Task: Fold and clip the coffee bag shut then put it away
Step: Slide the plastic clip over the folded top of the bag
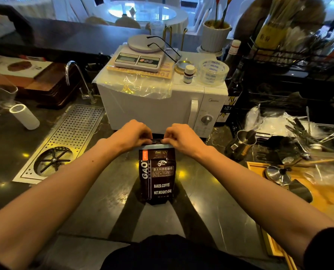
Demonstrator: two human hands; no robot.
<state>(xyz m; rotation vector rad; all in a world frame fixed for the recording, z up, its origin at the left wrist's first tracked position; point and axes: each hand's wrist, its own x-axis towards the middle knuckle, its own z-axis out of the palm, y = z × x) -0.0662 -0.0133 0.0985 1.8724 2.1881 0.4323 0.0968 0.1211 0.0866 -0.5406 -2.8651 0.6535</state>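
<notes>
Head view | one coffee bag [157, 178] upright | two hands: left hand [132, 135], right hand [182, 135] pinching top

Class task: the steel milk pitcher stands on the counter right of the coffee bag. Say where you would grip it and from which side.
Grip the steel milk pitcher by its handle, which appears to be on the lower left, toward the coffee bag. Come in from that side: it stands upright, and utensils crowd its right.

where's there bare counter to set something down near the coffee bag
Bare dark counter lies between the coffee bag and the perforated drain tray, and a patch right of the bag before the wooden tray. Crowded: the right side around the steel pitcher and the top of the microwave.
</notes>
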